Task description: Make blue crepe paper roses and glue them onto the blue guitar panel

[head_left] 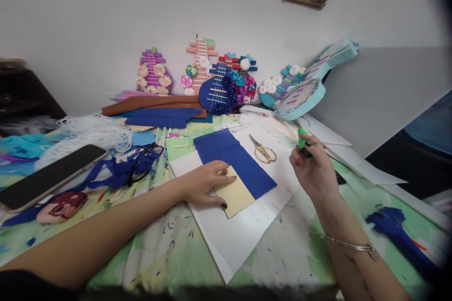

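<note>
My left hand (208,182) lies with its fingers spread on a pale yellow piece of card (238,194). The card overlaps the lower left part of a dark blue sheet (235,153); both rest on white paper (229,249). My right hand (314,164) is raised off to the right, its fingers closed round a small green-and-black object (302,140) whose kind I cannot make out. Scissors with gold handles (264,153) lie on the paper between the hands, blades pointing up and left.
Guitar-shaped crafts with paper flowers (219,87) lean against the wall. On the left are a phone (52,174), white cord (92,134) and blue scraps (120,169). A blue glue gun (397,230) lies at the right. White sheets (367,162) line the right edge.
</note>
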A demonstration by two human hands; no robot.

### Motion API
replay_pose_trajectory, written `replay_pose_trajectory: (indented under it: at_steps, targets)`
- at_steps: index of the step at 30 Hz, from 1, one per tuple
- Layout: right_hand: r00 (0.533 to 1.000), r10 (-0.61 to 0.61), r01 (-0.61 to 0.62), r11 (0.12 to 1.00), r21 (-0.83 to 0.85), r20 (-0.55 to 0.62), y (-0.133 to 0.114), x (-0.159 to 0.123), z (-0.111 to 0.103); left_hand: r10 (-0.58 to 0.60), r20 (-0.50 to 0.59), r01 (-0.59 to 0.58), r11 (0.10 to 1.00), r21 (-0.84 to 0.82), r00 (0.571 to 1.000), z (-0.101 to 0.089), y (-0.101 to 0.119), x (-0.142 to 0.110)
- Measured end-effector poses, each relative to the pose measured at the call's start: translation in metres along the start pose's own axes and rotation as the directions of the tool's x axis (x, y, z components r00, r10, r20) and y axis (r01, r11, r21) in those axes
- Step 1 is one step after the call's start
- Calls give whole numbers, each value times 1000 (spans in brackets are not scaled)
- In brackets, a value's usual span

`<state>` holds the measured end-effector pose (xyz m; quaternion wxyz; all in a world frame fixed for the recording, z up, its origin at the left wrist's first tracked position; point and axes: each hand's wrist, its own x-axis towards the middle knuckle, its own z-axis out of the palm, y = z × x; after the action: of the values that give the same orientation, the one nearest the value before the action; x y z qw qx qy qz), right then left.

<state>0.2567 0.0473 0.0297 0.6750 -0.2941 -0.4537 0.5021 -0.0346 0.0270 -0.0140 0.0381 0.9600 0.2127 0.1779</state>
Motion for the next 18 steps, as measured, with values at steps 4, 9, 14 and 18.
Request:
replay_pose_trajectory:
  at_steps: [4, 9, 14, 18]
  targets:
    - [998, 38, -39, 999, 29, 43, -5, -7, 2, -9, 12, 9, 1000, 6, 1000, -1, 1, 0]
    - [991, -26, 21, 999, 40, 133, -5, -12, 6, -8, 9, 9, 1000, -18, 1000, -1, 1, -1]
    - [995, -44, 36, 996, 87, 89, -5, -15, 12, -20, 5, 20, 999, -40, 1000, 0, -1, -2]
    - [986, -66, 65, 998, -17, -151, -3, -14, 10, -13, 0, 13, 998, -60, 1000, 0, 0, -2]
